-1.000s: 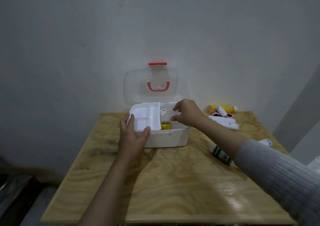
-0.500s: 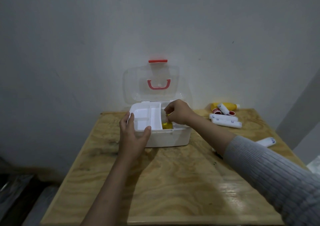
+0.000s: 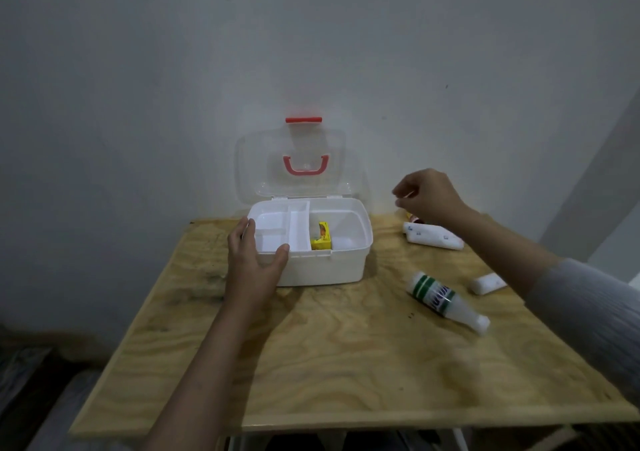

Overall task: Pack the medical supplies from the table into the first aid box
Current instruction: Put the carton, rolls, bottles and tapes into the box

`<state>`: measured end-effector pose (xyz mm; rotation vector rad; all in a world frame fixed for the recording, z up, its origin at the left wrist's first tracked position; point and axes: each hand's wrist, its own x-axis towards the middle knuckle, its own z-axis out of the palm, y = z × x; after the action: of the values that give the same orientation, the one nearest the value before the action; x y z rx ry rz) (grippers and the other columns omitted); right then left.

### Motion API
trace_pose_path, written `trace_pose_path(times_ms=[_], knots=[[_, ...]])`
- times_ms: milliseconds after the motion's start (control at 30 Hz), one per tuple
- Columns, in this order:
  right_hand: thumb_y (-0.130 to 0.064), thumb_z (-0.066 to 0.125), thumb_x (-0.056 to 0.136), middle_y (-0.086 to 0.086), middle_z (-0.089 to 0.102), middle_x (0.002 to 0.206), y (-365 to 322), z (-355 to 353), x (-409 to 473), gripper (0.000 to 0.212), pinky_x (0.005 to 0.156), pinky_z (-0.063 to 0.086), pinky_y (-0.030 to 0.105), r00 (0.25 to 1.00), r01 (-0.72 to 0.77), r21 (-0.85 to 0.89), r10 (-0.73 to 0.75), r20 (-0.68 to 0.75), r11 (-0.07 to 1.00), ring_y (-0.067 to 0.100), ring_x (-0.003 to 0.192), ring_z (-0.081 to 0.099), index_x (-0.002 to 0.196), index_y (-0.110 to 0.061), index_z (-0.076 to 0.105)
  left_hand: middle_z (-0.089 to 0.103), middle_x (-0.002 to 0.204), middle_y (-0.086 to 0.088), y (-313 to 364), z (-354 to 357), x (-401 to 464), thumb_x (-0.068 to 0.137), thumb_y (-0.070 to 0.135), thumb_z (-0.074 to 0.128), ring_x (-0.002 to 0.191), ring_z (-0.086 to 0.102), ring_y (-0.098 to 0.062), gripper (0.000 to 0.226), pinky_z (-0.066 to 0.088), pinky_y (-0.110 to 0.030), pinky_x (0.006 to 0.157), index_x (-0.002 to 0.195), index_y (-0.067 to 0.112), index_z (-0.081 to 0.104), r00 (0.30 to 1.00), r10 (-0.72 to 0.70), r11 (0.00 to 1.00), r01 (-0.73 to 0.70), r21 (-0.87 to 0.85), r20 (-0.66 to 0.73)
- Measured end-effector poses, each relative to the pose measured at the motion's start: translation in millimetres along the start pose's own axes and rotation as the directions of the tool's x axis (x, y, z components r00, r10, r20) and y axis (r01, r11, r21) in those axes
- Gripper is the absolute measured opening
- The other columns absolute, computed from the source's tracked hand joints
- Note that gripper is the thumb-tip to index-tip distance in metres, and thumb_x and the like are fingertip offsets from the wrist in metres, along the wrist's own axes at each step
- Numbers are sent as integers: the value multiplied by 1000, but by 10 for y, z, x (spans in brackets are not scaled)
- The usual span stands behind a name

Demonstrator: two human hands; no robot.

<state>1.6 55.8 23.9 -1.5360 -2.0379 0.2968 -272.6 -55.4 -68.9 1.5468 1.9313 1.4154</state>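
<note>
The white first aid box (image 3: 343, 263) stands at the back of the table with its clear lid (image 3: 294, 163) raised against the wall. A white divided tray (image 3: 277, 232) fills its left half; a small yellow box (image 3: 321, 237) stands in the right half. My left hand (image 3: 252, 263) grips the box's front left corner. My right hand (image 3: 427, 196) hovers empty, fingers loosely curled, to the right of the box above white tubes (image 3: 433, 237) and a mostly hidden small red-capped item (image 3: 414, 218). A white bottle with green bands (image 3: 445, 300) lies on its side.
A small white tube (image 3: 486, 283) lies near the table's right side, beside my grey sleeve (image 3: 588, 305). The plywood table (image 3: 346, 364) butts against a grey wall. Its front and left edges drop to a dark floor.
My right hand has drawn out of the box's right half and swung right, above the tubes. The left hand has stayed on the box corner.
</note>
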Motion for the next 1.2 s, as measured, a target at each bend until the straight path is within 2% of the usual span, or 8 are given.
trace_pose_path(times_ms=[200, 367, 467, 633, 767, 900, 1033, 1200], knots=[[-13, 73, 75, 13, 67, 114, 813, 17, -192, 32, 79, 47, 31, 982, -154, -214, 174, 78, 964, 28, 101, 62, 106, -10, 68, 19, 151, 1, 9, 0, -4, 86, 35, 61, 137, 25, -17, 70, 34, -33, 108, 144, 15, 26, 1000, -13, 1000, 13, -20, 0], [-20, 73, 76, 11, 59, 129, 1053, 131, -308, 45, 86, 43, 34, 959, -145, -286, 205, 193, 947, 29, 113, 56, 120, -20, 63, 19, 151, -1, 15, -3, 0, 86, 35, 61, 137, 25, -18, 70, 33, -31, 105, 143, 15, 27, 1000, -14, 1000, 14, -10, 1], [-21, 74, 75, 10, 59, 128, 1112, 159, -302, 37, 88, 42, 34, 968, -104, -291, 163, 189, 951, 27, 114, 54, 111, -18, 68, 19, 152, -1, 19, -2, -1, 86, 34, 61, 137, 25, -18, 70, 33, -28, 101, 143, 16, 26, 1000, -9, 1000, 9, 3, 1], [-33, 78, 71, 5, 59, 104, 1084, 117, -284, 38, 68, 36, 27, 961, -14, -309, 97, 257, 951, 16, 86, 50, 105, -21, 69, 20, 151, -1, 34, 0, -5, 86, 34, 61, 136, 26, -18, 68, 35, -28, 100, 143, 16, 27, 1000, -11, 1000, 12, 3, -7], [-35, 77, 72, 4, 64, 97, 1088, 129, -346, 35, 68, 43, 30, 963, 11, -289, 68, 262, 957, 18, 84, 55, 103, -22, 68, 21, 151, 0, 30, 3, 5, 86, 35, 61, 135, 27, -19, 69, 38, -33, 101, 143, 17, 27, 1000, -8, 1000, 8, 12, -9], [-28, 74, 72, 5, 63, 95, 1089, 127, -390, 25, 62, 39, 28, 978, 40, -294, 23, 208, 955, 17, 79, 52, 95, -21, 68, 20, 151, 0, -9, 5, 15, 85, 37, 61, 136, 27, -19, 69, 37, -36, 105, 143, 18, 27, 1000, -6, 1000, 7, 15, -1], [-21, 78, 70, 8, 60, 87, 875, -89, -346, 21, 58, 35, 27, 985, 154, -238, -131, 110, 959, 26, 75, 58, 90, -19, 71, 21, 151, 0, -33, 10, 30, 85, 38, 61, 136, 27, -20, 69, 40, -42, 106, 142, 18, 27, 1000, -3, 1000, 3, 14, 0], [-19, 77, 72, 2, 59, 94, 178, -367, -196, 23, 68, 46, 30, 930, 365, -184, -348, 122, 912, 19, 80, 56, 94, -17, 72, 21, 151, 2, -46, 21, 30, 84, 39, 61, 136, 28, -20, 70, 40, -41, 105, 142, 20, 27, 1000, -2, 1000, 2, 16, -6]])
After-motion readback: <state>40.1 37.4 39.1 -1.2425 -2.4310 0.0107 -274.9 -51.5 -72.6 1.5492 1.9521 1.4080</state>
